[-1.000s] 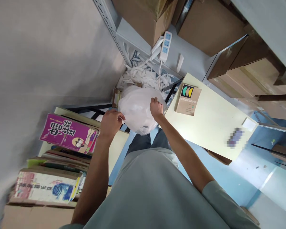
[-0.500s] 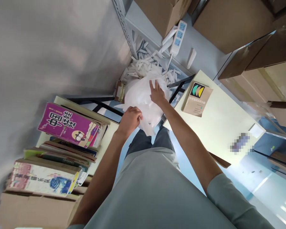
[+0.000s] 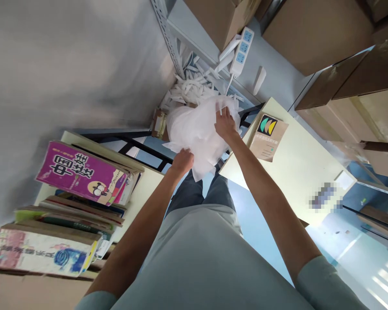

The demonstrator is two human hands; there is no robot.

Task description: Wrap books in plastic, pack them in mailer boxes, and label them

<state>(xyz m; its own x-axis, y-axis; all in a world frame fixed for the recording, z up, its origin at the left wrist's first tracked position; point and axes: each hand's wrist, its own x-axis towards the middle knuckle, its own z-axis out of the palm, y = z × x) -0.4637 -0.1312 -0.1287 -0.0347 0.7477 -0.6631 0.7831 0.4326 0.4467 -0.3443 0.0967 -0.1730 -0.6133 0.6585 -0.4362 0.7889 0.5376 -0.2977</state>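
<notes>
A puffy, translucent white plastic bag [image 3: 194, 129] bulges between the two tables, in front of my legs, its crumpled corners sticking out. At its near left edge my left hand [image 3: 183, 161] is closed, with the film pinched in its fingers. My right hand [image 3: 225, 124] grips the upper right part of the bag, fingers curled over the thin film. What the bag holds, if anything, I cannot make out. Just behind it lies a heap of white strips [image 3: 194, 88], partly covered by the bag.
Books, a purple one [image 3: 80, 172] on top, stack on the left table. The right table [image 3: 297, 159] carries a tan book [image 3: 267, 137]. Behind stand a power strip [image 3: 242, 51] on a shelf and several cardboard boxes [image 3: 317, 34]. Black table bars [image 3: 142, 153] flank the bag.
My right hand has moved right and its spread fingers have curled onto the bag. The bag's top has been drawn right and widened. My left hand has shifted slightly.
</notes>
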